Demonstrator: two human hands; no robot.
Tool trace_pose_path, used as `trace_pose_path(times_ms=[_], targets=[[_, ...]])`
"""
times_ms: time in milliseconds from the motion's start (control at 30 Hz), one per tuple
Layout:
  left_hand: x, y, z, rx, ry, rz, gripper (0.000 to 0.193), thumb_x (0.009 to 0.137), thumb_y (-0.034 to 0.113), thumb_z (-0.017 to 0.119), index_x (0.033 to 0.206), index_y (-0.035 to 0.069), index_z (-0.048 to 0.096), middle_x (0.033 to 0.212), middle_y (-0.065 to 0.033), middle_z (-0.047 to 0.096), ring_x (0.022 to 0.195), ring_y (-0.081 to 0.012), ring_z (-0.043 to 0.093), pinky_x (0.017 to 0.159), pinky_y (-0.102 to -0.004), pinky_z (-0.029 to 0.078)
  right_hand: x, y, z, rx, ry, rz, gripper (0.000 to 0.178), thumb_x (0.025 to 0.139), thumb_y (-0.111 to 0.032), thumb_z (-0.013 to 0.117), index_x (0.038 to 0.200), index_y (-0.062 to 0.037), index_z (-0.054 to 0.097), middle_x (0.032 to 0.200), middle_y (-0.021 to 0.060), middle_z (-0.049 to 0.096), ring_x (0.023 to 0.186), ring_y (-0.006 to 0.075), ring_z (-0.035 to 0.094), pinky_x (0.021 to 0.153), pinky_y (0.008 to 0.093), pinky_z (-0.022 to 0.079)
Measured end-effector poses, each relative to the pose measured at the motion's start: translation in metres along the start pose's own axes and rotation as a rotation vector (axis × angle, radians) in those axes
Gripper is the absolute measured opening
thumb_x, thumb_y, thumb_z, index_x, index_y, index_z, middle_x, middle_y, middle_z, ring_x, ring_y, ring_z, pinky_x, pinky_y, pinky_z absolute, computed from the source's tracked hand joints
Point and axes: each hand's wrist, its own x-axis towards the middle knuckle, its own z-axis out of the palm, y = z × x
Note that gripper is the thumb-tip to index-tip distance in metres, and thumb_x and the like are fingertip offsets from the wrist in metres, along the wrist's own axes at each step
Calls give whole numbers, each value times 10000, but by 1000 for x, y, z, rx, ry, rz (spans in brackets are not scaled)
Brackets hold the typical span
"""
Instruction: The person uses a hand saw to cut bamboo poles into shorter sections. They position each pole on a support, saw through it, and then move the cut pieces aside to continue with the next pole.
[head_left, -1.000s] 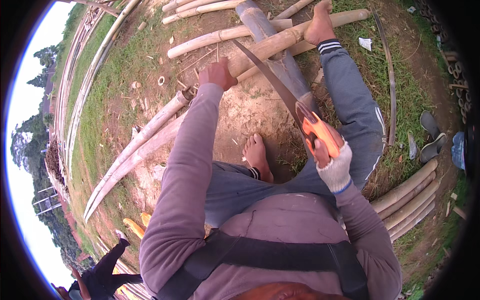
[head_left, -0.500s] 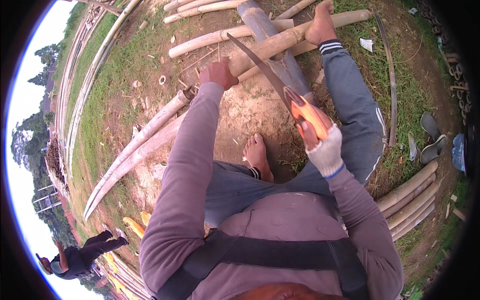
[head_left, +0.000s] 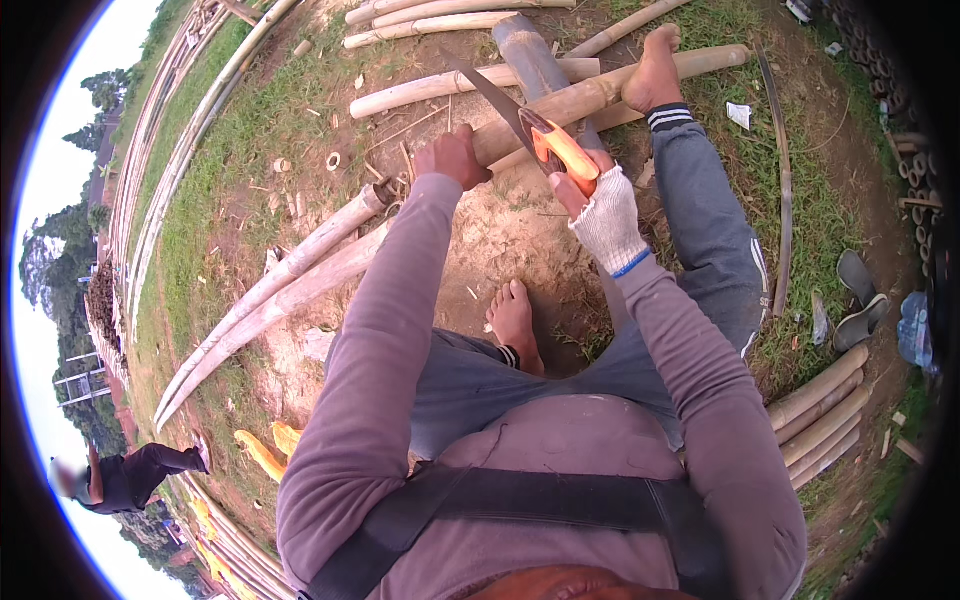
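My left hand (head_left: pixel 453 160) is bare and closed round the near left end of a thick bamboo pole (head_left: pixel 585 102). The pole lies across a grey log (head_left: pixel 535 58), and my bare foot (head_left: pixel 655 72) rests on it farther right. In a fingerless white knit glove, my right hand (head_left: pixel 600 205) grips a handsaw by its orange handle (head_left: pixel 567 158). The saw's dark blade (head_left: pixel 488 97) points up and left, crossing above the pole just right of my left hand. Whether its teeth touch the bamboo, I cannot tell.
Cut bamboo lengths (head_left: pixel 450 88) lie beyond the pole, and two long pieces (head_left: pixel 290 265) stretch out at left. At right are a bamboo strip (head_left: pixel 780 170), grey shoes (head_left: pixel 862 300), a blue-tinted plastic bottle (head_left: pixel 915 330) and stacked bamboo (head_left: pixel 825 410). Another person (head_left: pixel 125 480) stands far left.
My right hand has pushed the saw forward and left, bringing its handle close to the pole. My left hand keeps its hold. The other person has shifted, and the view has moved slightly.
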Motion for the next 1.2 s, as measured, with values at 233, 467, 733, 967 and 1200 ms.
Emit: trace_pose_path(times_ms=[233, 467, 733, 967, 1200], targets=[[2, 2, -2, -2, -40, 11, 756, 825, 467, 851, 1462, 155, 589, 1276, -178, 762, 1210, -371, 734, 1014, -485, 590, 21, -9, 3, -111, -12, 113, 235, 1034, -189, 770, 1114, 16, 689, 877, 103, 723, 759, 154, 705, 651, 336, 552], [-4, -2, 8, -10, -23, 15, 665, 831, 417, 862, 1389, 147, 623, 1243, -181, 777, 1175, -372, 752, 990, -480, 602, -129, -79, -108, -212, -57, 239, 191, 1014, -157, 768, 1020, 33, 745, 825, 109, 703, 703, 217, 686, 638, 344, 520], [-1, 12, -4, -68, 25, 40, 597, 818, 371, 878, 1331, 157, 660, 1213, -164, 789, 1147, -365, 767, 960, -474, 610, -26, -11, -36, -430, -52, -40, 344, 1048, -292, 759, 991, 38, 678, 807, 146, 678, 732, 297, 664, 704, 392, 522], [13, -21, 36, -139, 65, 85, 755, 703, 391, 953, 1345, 131, 653, 1170, -152, 782, 1101, -373, 770, 901, -526, 597, -9, 35, -11, 245, -119, 215, 283, 1082, -215, 718, 1222, 30, 688, 914, 65, 743, 671, 58, 621, 582, 223, 529], [-28, -75, -4, -247, 287, 144, 460, 935, 270, 747, 1363, 127, 662, 1175, -210, 758, 1166, -400, 722, 1004, -527, 563, 170, 168, -46, -271, 216, -100, 577, 1152, -328, 514, 1521, 82, 348, 1454, 203, 429, 1272, 190, 434, 1049, 301, 358]])
